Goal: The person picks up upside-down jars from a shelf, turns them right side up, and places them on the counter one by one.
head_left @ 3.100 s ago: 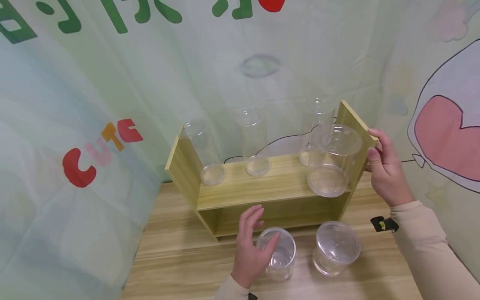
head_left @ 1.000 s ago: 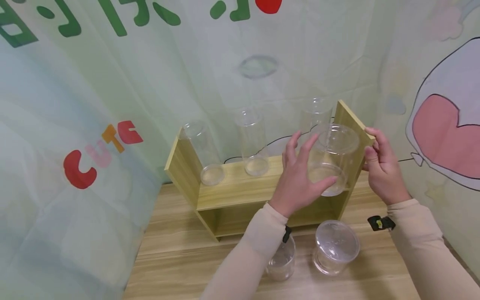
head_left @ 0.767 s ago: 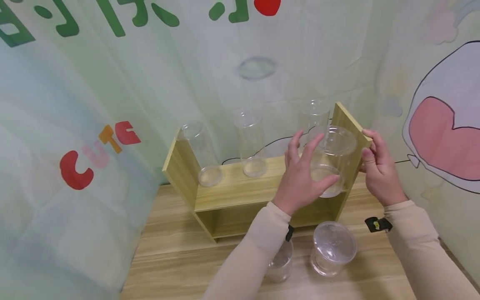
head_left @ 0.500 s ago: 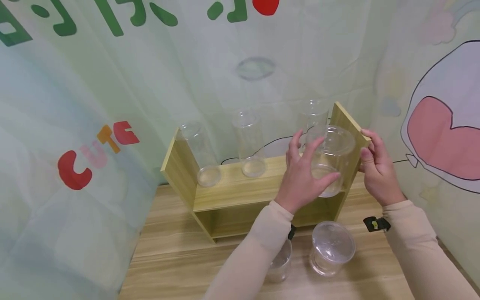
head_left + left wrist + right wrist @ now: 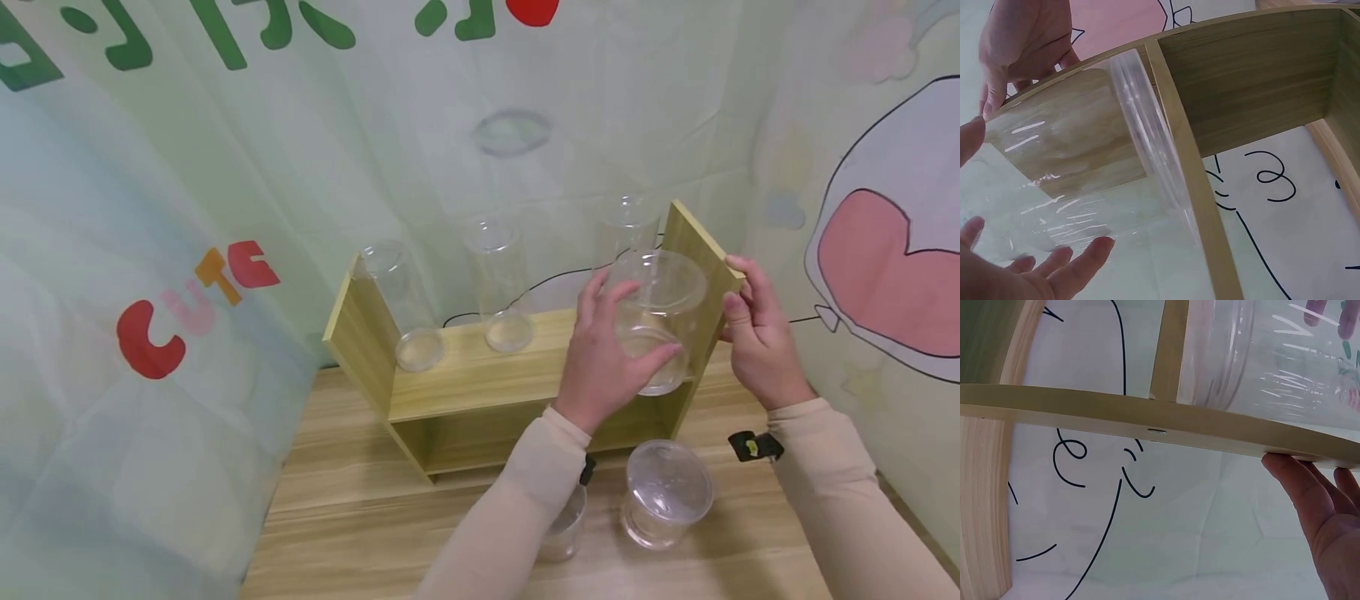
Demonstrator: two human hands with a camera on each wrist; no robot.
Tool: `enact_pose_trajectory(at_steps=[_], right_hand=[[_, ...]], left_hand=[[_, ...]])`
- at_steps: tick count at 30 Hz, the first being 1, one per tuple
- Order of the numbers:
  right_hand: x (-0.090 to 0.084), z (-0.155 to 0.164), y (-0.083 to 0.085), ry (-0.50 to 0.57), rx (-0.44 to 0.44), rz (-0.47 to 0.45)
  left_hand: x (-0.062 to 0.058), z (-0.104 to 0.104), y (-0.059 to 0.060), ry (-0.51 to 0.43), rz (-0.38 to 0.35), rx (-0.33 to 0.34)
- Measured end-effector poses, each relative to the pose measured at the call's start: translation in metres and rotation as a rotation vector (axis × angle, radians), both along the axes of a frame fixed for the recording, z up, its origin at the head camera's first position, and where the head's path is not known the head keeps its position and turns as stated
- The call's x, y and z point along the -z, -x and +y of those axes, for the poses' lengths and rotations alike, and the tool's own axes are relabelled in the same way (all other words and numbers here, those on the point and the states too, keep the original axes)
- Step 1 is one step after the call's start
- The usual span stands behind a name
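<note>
Head view shows a wide clear jar (image 5: 654, 321) with a lid standing on the top board of a wooden shelf (image 5: 480, 379), at its right end, close to the right side panel (image 5: 701, 258). The left hand (image 5: 603, 354) is wrapped around the left side of this jar, the fingers curved on its wall and the thumb in front near its bottom. In the left wrist view the jar (image 5: 1079, 187) lies against the fingertips (image 5: 1082, 256), and its base meets the shelf edge (image 5: 1188, 181). The right hand (image 5: 757, 337) grasps the top edge of the right side panel; its fingers are bent over the board, and it does not touch the jar. In the right wrist view the fingers (image 5: 1307, 497) press under the board (image 5: 1116, 415).

Three narrow clear tubes (image 5: 498, 283) stand at the back of the same board. On the table (image 5: 360, 517) in front of the shelf stand a second lidded jar (image 5: 666, 493) and an open cup (image 5: 564, 525), partly hidden by the left sleeve (image 5: 517, 508). A printed cloth (image 5: 187, 167) hangs behind.
</note>
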State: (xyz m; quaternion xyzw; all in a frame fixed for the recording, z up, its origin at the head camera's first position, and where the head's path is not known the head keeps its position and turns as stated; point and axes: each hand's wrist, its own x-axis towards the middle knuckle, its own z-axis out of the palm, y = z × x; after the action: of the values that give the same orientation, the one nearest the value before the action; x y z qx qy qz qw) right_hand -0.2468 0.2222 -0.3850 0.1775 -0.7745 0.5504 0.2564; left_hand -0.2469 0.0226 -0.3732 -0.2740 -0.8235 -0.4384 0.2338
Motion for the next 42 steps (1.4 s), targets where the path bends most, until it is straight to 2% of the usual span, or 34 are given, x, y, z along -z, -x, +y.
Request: enact_pose_trajectory(at_steps=[4,10,13,22,29,35,42], right_hand=[[0.000,-0.001,0.000,-0.003,-0.004,0.002],[0.001,-0.001,0.000,0.001,-0.005,0.001],[0.001,-0.001,0.000,-0.007,-0.002,0.002],[-0.001,-0.001,-0.001,0.017,0.001,-0.007],[-0.001,-0.003,-0.002,0.018,-0.011,-0.013],[0.000,-0.003,-0.003,-0.010,-0.002,-0.015],[-0.002,-0.003,-0.004,-0.032,0.002,-0.019]], left_hand=[[0.003,-0.002,-0.001,-0.046,0.010,-0.019],[0.008,-0.006,-0.002,-0.118,0.036,-0.015],[0.010,-0.009,-0.004,-0.160,0.027,-0.014],[0.017,-0.014,-0.009,-0.370,-0.076,0.039],[0.023,-0.020,-0.013,-0.480,-0.100,0.047],[0.023,-0.024,-0.017,-0.584,-0.137,0.039],[0.021,-0.032,-0.022,-0.743,-0.234,0.077]])
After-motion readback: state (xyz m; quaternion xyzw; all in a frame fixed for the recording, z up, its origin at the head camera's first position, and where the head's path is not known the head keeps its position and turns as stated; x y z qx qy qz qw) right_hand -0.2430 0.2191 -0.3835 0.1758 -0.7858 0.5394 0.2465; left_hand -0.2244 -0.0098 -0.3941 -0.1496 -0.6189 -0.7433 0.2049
